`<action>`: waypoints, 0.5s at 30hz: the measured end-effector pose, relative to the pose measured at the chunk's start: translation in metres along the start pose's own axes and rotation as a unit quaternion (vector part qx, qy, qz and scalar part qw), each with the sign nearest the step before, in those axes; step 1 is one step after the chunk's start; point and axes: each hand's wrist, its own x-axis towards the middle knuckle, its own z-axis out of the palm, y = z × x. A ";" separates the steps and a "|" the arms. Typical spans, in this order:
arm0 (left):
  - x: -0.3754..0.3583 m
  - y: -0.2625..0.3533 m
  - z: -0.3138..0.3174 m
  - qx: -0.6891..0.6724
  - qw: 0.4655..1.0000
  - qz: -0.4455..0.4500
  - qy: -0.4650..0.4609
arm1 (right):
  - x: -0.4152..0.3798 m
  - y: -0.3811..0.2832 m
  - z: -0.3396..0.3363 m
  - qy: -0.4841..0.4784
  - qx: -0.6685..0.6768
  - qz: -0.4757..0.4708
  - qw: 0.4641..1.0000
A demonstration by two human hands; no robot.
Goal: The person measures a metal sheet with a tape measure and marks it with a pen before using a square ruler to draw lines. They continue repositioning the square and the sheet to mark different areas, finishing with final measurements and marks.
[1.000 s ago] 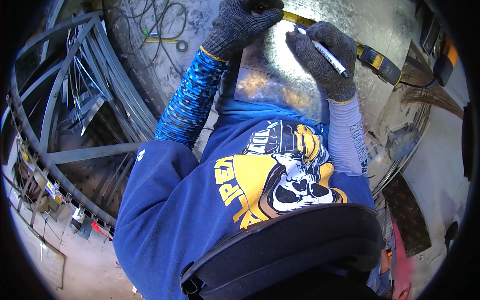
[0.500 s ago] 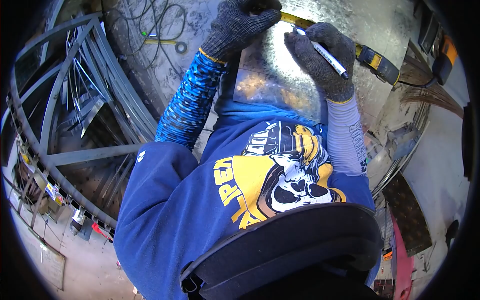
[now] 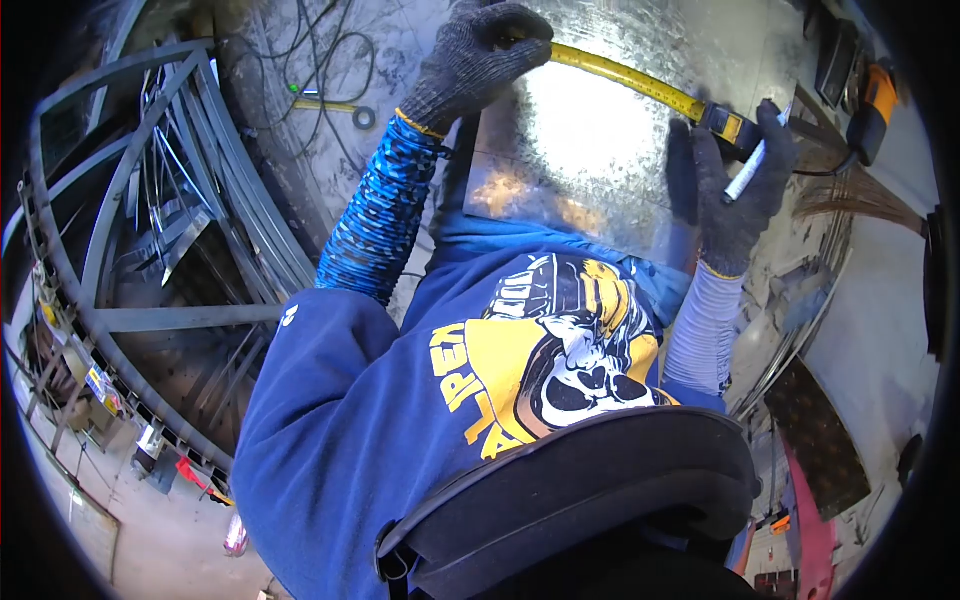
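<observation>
My left hand [image 3: 482, 58], in a dark knit glove, pinches the end of a yellow tape blade [image 3: 632, 79] at the top centre. The blade stretches rightward over a shiny metal sheet [image 3: 530, 160] to the black-and-yellow tape case [image 3: 728, 126]. Beside that case is my gloved right hand [image 3: 738, 205], with a white marker [image 3: 745, 172] held slantwise in it. Its fingers reach up to the case, and whether they grip it is unclear. A bright glare covers the middle of the sheet.
A curved metal frame [image 3: 180, 320] with strips inside lies at left. Cables and a small ring [image 3: 364, 118] are on the floor at upper left. An orange-and-black tool [image 3: 875, 110] lies at upper right, above a bundle of thin rods [image 3: 870, 200]. A dark perforated plate [image 3: 818, 435] is at lower right.
My right hand has moved right and down with the marker, away from the blade to the tape case. More of the blade shows, and the case sits slightly left. My left hand stays pinched.
</observation>
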 end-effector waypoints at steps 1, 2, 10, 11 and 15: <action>0.000 -0.011 -0.003 0.003 0.999 -0.002 -0.051 | -0.001 0.006 0.003 0.005 -0.038 -0.018 0.999; 0.000 -0.015 -0.006 0.009 0.999 0.008 -0.046 | 0.000 0.009 0.006 0.016 -0.035 -0.024 0.999; 0.031 -0.015 -0.016 0.059 0.987 0.147 0.010 | 0.037 0.018 0.015 0.028 -0.016 -0.068 0.997; 0.041 -0.014 -0.017 0.068 0.989 0.128 0.006 | 0.044 0.021 0.019 0.031 -0.028 -0.064 0.997; 0.076 -0.014 -0.013 0.074 0.994 0.083 0.022 | 0.069 0.041 0.034 0.051 -0.034 -0.067 0.996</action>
